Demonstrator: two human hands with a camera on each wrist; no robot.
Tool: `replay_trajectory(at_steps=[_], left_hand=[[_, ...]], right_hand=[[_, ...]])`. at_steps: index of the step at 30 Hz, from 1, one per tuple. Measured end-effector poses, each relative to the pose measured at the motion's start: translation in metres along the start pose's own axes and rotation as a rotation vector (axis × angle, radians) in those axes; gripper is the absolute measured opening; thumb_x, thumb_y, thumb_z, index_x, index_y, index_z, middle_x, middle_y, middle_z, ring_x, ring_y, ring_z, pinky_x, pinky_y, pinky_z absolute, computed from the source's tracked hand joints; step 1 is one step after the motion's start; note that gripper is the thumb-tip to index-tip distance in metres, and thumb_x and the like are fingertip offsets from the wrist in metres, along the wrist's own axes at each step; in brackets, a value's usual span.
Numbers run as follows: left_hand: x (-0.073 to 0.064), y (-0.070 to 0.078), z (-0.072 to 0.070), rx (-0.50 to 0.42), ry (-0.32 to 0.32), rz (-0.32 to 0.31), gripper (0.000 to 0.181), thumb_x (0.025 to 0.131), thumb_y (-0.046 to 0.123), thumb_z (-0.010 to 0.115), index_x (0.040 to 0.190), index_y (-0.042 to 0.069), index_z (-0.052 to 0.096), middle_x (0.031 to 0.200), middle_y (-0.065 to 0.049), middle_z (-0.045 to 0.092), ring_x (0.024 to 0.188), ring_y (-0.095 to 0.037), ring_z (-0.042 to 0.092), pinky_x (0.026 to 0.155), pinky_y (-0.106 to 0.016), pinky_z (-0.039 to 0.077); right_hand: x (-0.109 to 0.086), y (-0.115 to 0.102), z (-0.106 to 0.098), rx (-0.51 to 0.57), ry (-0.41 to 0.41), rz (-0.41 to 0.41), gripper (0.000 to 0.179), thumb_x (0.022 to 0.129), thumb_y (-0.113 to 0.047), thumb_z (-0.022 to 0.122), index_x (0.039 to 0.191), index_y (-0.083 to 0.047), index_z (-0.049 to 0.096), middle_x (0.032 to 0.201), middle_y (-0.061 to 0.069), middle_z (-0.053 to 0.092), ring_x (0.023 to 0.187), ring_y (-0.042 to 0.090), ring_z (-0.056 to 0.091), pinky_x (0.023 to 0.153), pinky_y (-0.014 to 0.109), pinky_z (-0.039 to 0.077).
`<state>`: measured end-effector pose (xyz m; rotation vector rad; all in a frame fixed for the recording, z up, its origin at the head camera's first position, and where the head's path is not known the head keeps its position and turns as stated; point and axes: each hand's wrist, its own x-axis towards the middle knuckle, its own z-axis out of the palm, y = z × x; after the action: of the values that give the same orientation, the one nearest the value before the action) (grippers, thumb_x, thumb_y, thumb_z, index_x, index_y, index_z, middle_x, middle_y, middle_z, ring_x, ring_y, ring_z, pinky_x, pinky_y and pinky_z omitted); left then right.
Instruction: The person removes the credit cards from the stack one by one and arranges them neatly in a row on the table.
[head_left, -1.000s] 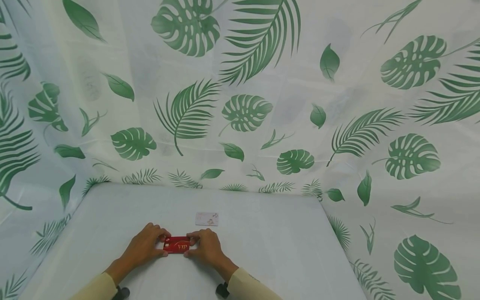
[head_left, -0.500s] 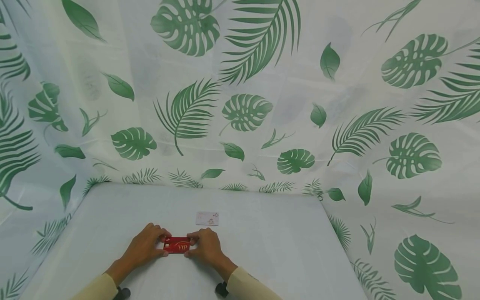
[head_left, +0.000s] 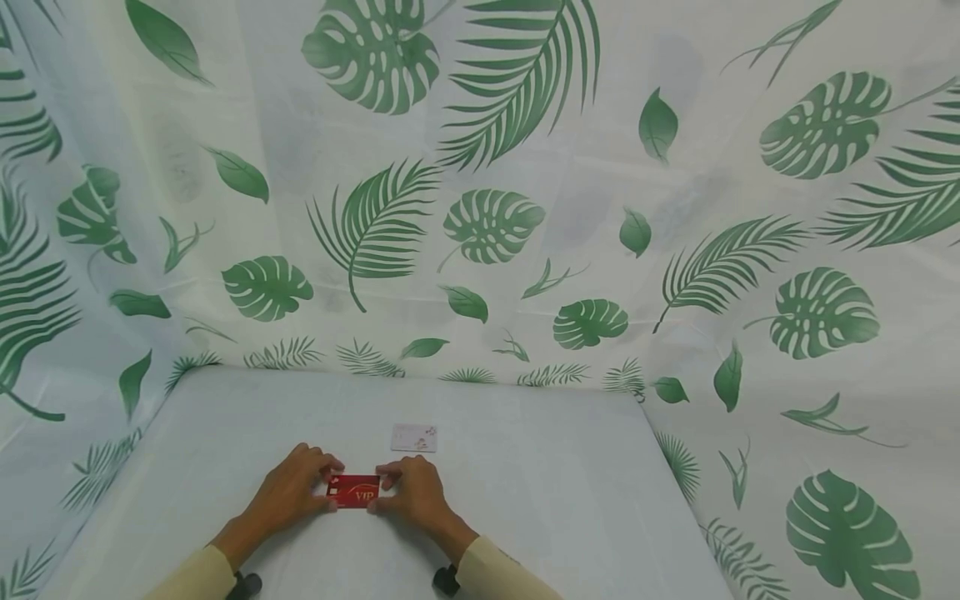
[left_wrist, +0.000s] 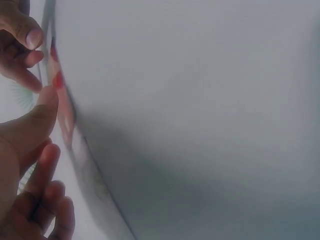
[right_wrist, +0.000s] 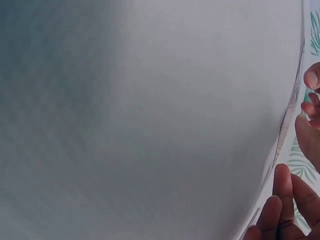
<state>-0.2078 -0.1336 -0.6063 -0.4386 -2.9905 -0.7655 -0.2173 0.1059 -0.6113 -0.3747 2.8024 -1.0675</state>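
A red card with gold "VIP" lettering (head_left: 352, 492) lies level between the two hands in the head view. My left hand (head_left: 288, 490) pinches its left end, thumb at the near corner and fingers at the far corner. At the right end, my right hand (head_left: 417, 493) pinches it the same way. The left wrist view shows the left thumb (left_wrist: 42, 112) with fingers curled below it. In the right wrist view the right fingers (right_wrist: 285, 200) appear at the lower right. The card itself is hidden in both wrist views.
A pale card with a small floral print (head_left: 414, 437) lies flat on the white table (head_left: 540, 483), just beyond the right hand. A white sheet printed with green leaves (head_left: 517, 275) surrounds the table at the back and sides.
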Motion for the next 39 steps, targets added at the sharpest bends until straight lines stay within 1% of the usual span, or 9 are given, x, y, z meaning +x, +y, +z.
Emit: replay_trajectory(at_steps=[4, 7, 14, 17, 23, 27, 31, 35, 39], left_hand=[[0.002, 0.002, -0.003, -0.009, 0.004, 0.010, 0.049, 0.073, 0.031, 0.099, 0.116, 0.022, 0.076, 0.091, 0.010, 0.061, 0.089, -0.008, 0.045, 0.076, -0.027, 0.046], [0.004, 0.004, -0.004, -0.022, -0.004, 0.005, 0.050, 0.074, 0.031, 0.098, 0.117, 0.021, 0.076, 0.091, 0.010, 0.060, 0.089, -0.009, 0.045, 0.077, -0.028, 0.045], [0.012, 0.009, -0.003, -0.028, -0.012, -0.015, 0.051, 0.075, 0.033, 0.098, 0.119, 0.021, 0.075, 0.091, 0.010, 0.060, 0.090, -0.010, 0.047, 0.080, -0.032, 0.049], [0.014, 0.011, -0.003, -0.025, -0.001, -0.001, 0.053, 0.075, 0.034, 0.098, 0.120, 0.021, 0.075, 0.091, 0.011, 0.060, 0.090, -0.009, 0.047, 0.080, -0.032, 0.049], [0.018, 0.013, -0.002, -0.015, 0.036, 0.050, 0.053, 0.076, 0.034, 0.097, 0.121, 0.021, 0.074, 0.093, 0.012, 0.062, 0.090, -0.007, 0.047, 0.080, -0.032, 0.049], [0.021, 0.015, -0.001, -0.024, 0.045, 0.065, 0.054, 0.076, 0.034, 0.097, 0.124, 0.022, 0.073, 0.094, 0.011, 0.063, 0.091, -0.007, 0.048, 0.081, -0.032, 0.051], [0.024, 0.016, 0.001, -0.030, 0.042, 0.066, 0.056, 0.076, 0.034, 0.097, 0.126, 0.023, 0.073, 0.096, 0.012, 0.063, 0.093, -0.007, 0.048, 0.082, -0.031, 0.051], [0.030, 0.018, 0.003, -0.033, 0.037, 0.055, 0.058, 0.076, 0.034, 0.097, 0.128, 0.024, 0.072, 0.098, 0.012, 0.063, 0.095, -0.008, 0.048, 0.084, -0.032, 0.051], [0.034, 0.023, 0.003, -0.039, 0.032, 0.044, 0.059, 0.077, 0.033, 0.096, 0.130, 0.024, 0.071, 0.100, 0.011, 0.064, 0.098, -0.009, 0.050, 0.086, -0.034, 0.053]], right_hand=[[0.000, 0.003, -0.003, 0.027, 0.018, 0.009, 0.047, 0.076, -0.027, 0.097, 0.119, -0.018, 0.082, 0.079, -0.016, 0.068, 0.078, 0.001, 0.049, 0.076, 0.023, 0.039], [0.000, 0.004, -0.007, 0.043, 0.027, 0.009, 0.046, 0.077, -0.024, 0.097, 0.120, -0.018, 0.082, 0.079, -0.015, 0.069, 0.077, 0.002, 0.051, 0.075, 0.023, 0.041], [0.001, 0.007, -0.016, 0.044, 0.040, 0.032, 0.046, 0.080, -0.026, 0.095, 0.123, -0.020, 0.081, 0.084, -0.014, 0.069, 0.082, 0.004, 0.050, 0.078, 0.025, 0.040], [0.002, 0.008, -0.020, 0.031, 0.053, 0.018, 0.047, 0.079, -0.027, 0.096, 0.123, -0.019, 0.081, 0.085, -0.012, 0.071, 0.081, 0.004, 0.050, 0.076, 0.024, 0.041], [0.003, 0.014, -0.025, 0.010, 0.069, 0.005, 0.048, 0.079, -0.029, 0.096, 0.123, -0.019, 0.080, 0.087, -0.011, 0.072, 0.081, 0.004, 0.049, 0.074, 0.023, 0.041], [0.004, 0.018, -0.029, 0.007, 0.077, -0.012, 0.048, 0.079, -0.029, 0.096, 0.123, -0.018, 0.080, 0.087, -0.009, 0.072, 0.081, 0.004, 0.049, 0.075, 0.023, 0.041], [0.005, 0.020, -0.034, -0.013, 0.094, -0.032, 0.047, 0.078, -0.030, 0.096, 0.121, -0.017, 0.081, 0.086, -0.009, 0.072, 0.080, 0.004, 0.049, 0.075, 0.023, 0.042], [0.008, 0.024, -0.036, -0.016, 0.102, -0.016, 0.046, 0.078, -0.031, 0.096, 0.121, -0.019, 0.081, 0.085, -0.011, 0.070, 0.081, 0.005, 0.050, 0.075, 0.024, 0.042], [0.010, 0.026, -0.039, 0.012, 0.099, 0.026, 0.046, 0.080, -0.030, 0.095, 0.123, -0.020, 0.080, 0.086, -0.011, 0.069, 0.083, 0.007, 0.051, 0.076, 0.024, 0.044]])
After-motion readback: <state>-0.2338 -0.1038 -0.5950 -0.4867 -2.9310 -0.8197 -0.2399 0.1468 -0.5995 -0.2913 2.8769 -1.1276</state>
